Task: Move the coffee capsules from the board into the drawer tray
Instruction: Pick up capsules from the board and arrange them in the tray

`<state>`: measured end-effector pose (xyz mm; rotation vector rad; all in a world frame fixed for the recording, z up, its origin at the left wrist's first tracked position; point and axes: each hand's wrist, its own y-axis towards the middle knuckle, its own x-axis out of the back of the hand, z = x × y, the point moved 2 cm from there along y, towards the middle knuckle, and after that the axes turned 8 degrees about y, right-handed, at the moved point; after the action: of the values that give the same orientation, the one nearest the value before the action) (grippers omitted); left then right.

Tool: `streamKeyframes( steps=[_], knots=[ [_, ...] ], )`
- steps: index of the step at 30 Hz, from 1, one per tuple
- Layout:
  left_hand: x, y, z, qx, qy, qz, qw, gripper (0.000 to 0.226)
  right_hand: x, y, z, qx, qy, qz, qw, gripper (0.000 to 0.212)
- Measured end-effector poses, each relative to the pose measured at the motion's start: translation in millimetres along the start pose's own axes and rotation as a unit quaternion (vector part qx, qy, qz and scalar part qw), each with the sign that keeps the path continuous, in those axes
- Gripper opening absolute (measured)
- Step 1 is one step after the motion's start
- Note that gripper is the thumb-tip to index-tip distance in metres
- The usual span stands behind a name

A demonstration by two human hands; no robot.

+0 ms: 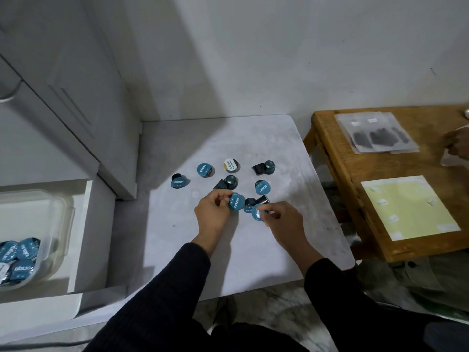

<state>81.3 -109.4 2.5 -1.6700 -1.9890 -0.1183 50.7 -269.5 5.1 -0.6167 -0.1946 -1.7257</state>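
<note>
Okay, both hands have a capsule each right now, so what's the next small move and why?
Probably carry both across to the tray on the left. The left hand pinches a blue-lidded capsule and the right hand pinches another, both just above the board. The tray already holds several, so there looks to be room.

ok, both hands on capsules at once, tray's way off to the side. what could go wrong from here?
1. The right hand pinches a blue capsule tight against two neighbours; lifting may knock them rolling.
2. The tray sits far left in the drawer, below the board; the right hand must cross over, so a pinched capsule could drop in the gap.
3. The yellow-lidded capsule and the tipped ones at the back could get missed.
</note>
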Motion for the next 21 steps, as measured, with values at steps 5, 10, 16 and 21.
streamKeyframes(
  steps=[5,10,16,21],
  knots=[
    [30,-2,-21,-0.03,-0.04,-0.005,0.999,0.023,4,1,36,0.032,0.043,0.008,0.999,0.021],
    [82,-5,-38,-0.074,-0.057,-0.005,0.996,0.03,-1,-6,85,0.041,0.194,0.043,0.979,0.029],
    [163,-19,-44,-0.121,-0.044,0.0,0.992,0.032,-33,-27,153,0.072,0.262,0.121,0.955,0.015],
    [241,-25,-29,-0.12,-0.056,-0.016,0.991,0.03,-82,-56,202,0.108,0.264,0.164,0.944,0.019]
  ],
)
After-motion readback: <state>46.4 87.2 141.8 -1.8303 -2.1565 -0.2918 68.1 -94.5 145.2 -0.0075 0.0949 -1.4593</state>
